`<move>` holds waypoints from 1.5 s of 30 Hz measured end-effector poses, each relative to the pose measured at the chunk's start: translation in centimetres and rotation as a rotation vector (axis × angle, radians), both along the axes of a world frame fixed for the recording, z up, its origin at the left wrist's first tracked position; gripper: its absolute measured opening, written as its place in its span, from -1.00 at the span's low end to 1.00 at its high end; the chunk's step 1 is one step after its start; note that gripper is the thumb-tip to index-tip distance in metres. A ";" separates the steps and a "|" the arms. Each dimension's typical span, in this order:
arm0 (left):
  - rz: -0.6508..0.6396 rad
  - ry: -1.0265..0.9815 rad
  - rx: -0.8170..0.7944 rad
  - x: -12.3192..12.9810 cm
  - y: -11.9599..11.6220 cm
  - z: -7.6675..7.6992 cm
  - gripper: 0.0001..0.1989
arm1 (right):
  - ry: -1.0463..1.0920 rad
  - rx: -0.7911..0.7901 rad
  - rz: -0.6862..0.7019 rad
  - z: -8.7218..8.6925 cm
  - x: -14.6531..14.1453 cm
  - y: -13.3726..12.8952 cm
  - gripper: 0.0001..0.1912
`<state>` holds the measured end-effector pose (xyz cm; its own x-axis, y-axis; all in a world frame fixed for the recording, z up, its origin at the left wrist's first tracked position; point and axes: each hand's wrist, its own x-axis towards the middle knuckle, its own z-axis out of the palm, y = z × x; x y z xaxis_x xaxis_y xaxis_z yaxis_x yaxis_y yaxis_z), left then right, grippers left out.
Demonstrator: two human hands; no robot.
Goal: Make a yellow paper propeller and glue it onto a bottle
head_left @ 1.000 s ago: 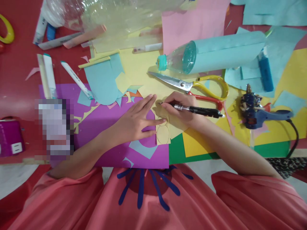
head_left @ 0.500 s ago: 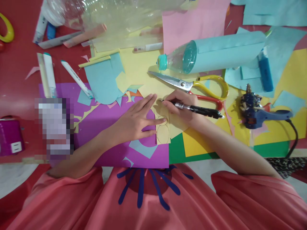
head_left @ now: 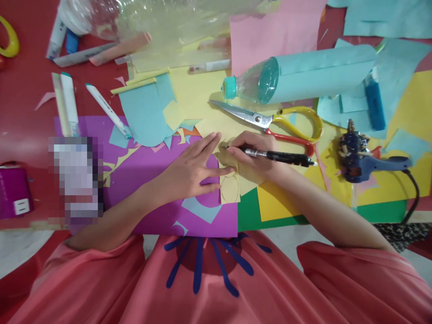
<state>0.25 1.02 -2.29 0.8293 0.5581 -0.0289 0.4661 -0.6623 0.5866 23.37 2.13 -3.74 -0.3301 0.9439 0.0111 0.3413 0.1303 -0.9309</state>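
Observation:
My left hand (head_left: 197, 166) lies flat with its fingers spread, its fingertips on a small pale yellow paper strip (head_left: 230, 191). Pencil-like outlines of rounded shapes show on the strip. A black pen (head_left: 286, 157) is gripped in my right hand (head_left: 258, 153), its tip touching the upper part of the strip. Just above my right hand rest scissors (head_left: 258, 119) with one yellow and one red handle. A purple sheet (head_left: 162, 211) is under my left hand and forearm.
A clear bottle wrapped in light blue paper (head_left: 320, 72) lies behind the scissors. At the right is a blue glue gun (head_left: 357, 157) with a cord. White markers (head_left: 108, 110), blue paper pieces (head_left: 145, 112) and a pixelated object (head_left: 76, 180) are on the left.
My right hand and the pen have shifted slightly, the pen tip now a little lower and to the left. My left hand has stayed in place.

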 end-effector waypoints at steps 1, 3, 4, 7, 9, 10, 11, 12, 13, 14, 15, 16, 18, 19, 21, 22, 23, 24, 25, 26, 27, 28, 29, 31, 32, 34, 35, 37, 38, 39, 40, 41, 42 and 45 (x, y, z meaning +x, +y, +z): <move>-0.002 -0.008 0.000 0.0 0.0 0.0 -0.51 | 0.003 -0.008 0.000 0.0 0.0 0.0 -0.81; -0.005 -0.017 0.002 -0.1 0.0 -0.1 -0.51 | 0.013 -0.004 -0.043 0.1 -0.2 0.0 -0.80; -0.006 -0.023 0.006 -0.1 0.0 -0.1 -0.51 | 0.021 0.009 -0.069 0.1 -0.3 -0.1 -0.80; -0.003 -0.015 0.001 0.0 0.0 -0.2 -0.52 | 0.041 0.033 -0.057 0.2 -0.3 -0.1 -0.83; 0.004 -0.001 -0.008 0.0 0.0 -0.2 -0.53 | 0.042 0.012 0.022 0.3 -0.1 -0.1 -0.85; 0.006 0.007 -0.011 0.1 0.0 -0.1 -0.53 | 0.039 -0.008 0.069 0.4 0.1 0.0 -0.84; 0.006 0.010 -0.012 0.1 0.0 -0.1 -0.54 | 0.035 -0.028 0.105 0.4 0.2 0.0 -0.83; 0.005 0.012 -0.013 0.1 0.0 -0.1 -0.54 | 0.032 -0.043 0.126 0.5 0.4 0.0 -0.81; 0.001 0.013 -0.014 0.1 0.1 0.0 -0.55 | 0.029 -0.051 0.129 0.5 0.5 0.0 -0.80; -0.001 0.014 -0.015 0.1 0.1 0.0 -0.55 | 0.024 -0.055 0.118 0.6 0.6 0.0 -0.79; -0.001 0.017 -0.016 0.1 0.1 0.0 -0.56 | 0.017 -0.057 0.100 0.6 0.6 0.0 -0.80; -0.001 0.017 -0.016 0.2 0.1 0.1 -0.56 | 0.013 -0.062 0.095 0.7 0.6 0.0 -0.80; 0.002 0.020 -0.015 0.2 0.1 0.2 -0.57 | 0.007 -0.090 0.122 1.0 0.5 0.0 -0.79; 0.004 0.023 -0.017 0.2 0.1 0.3 -0.58 | 0.009 -0.106 0.139 1.2 0.4 0.0 -0.77; 0.006 0.028 -0.021 0.3 0.1 0.4 -0.59 | 0.025 -0.127 0.149 1.5 0.2 0.1 -0.74; 0.006 0.031 -0.023 0.3 0.1 0.4 -0.60 | 0.034 -0.131 0.142 1.7 0.2 0.1 -0.74; 0.006 0.033 -0.025 0.3 0.1 0.4 -0.60 | 0.043 -0.130 0.130 1.8 0.1 0.1 -0.74; 0.004 0.031 -0.023 0.3 0.1 0.4 -0.60 | 0.052 -0.127 0.126 1.8 0.1 0.2 -0.74; 0.002 0.028 -0.020 0.3 0.1 0.3 -0.60 | 0.060 -0.129 0.130 1.9 0.1 0.2 -0.74; 0.001 0.025 -0.017 0.3 0.1 0.3 -0.60 | 0.067 -0.133 0.142 1.9 0.1 0.3 -0.73; 0.001 0.024 -0.014 0.3 0.1 0.2 -0.59 | 0.072 -0.139 0.157 1.9 0.1 0.3 -0.72; 0.001 0.023 -0.010 0.3 0.1 0.2 -0.59 | 0.078 -0.143 0.170 1.8 0.1 0.4 -0.70; -0.001 0.021 -0.005 0.3 0.0 0.1 -0.59 | 0.082 -0.144 0.177 1.8 0.2 0.4 -0.70; -0.002 0.025 0.001 0.2 0.0 0.1 -0.59 | 0.092 -0.122 0.150 1.6 0.3 0.4 -0.70; -0.002 0.026 0.006 0.1 0.1 0.2 -0.59 | 0.103 -0.101 0.120 1.5 0.3 0.4 -0.72; 0.010 0.030 0.023 -0.1 0.3 0.3 -0.61 | 0.134 -0.067 0.045 1.4 0.4 0.3 -0.77; 0.020 0.034 0.034 -0.2 0.4 0.4 -0.62 | 0.150 -0.060 0.012 1.3 0.4 0.2 -0.80; 0.033 0.037 0.061 -0.3 0.7 0.6 -0.66 | 0.159 -0.047 -0.026 1.2 0.4 0.0 -0.85; 0.031 0.042 0.073 -0.4 0.9 0.6 -0.67 | 0.143 -0.036 -0.038 1.3 0.4 0.0 -0.85; 0.022 0.048 0.082 -0.4 1.0 0.7 -0.68 | 0.119 -0.018 -0.051 1.3 0.4 -0.1 -0.85; 0.008 0.056 0.089 -0.5 1.1 0.8 -0.69 | 0.092 0.000 -0.066 1.4 0.3 -0.1 -0.84; -0.007 0.065 0.092 -0.5 1.2 0.8 -0.69 | 0.067 0.016 -0.083 1.5 0.3 -0.1 -0.83; -0.021 0.075 0.092 -0.5 1.2 0.9 -0.68 | 0.046 0.027 -0.101 1.6 0.2 -0.2 -0.81; -0.033 0.090 0.079 -0.4 1.1 1.1 -0.67 | 0.017 0.024 -0.115 1.6 0.0 -0.2 -0.72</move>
<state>-0.11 2.15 -1.15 0.8431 0.5343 -0.0616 0.4922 -0.7204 0.4887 23.35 1.91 -2.12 -0.2197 0.9748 0.0385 0.3391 0.1133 -0.9339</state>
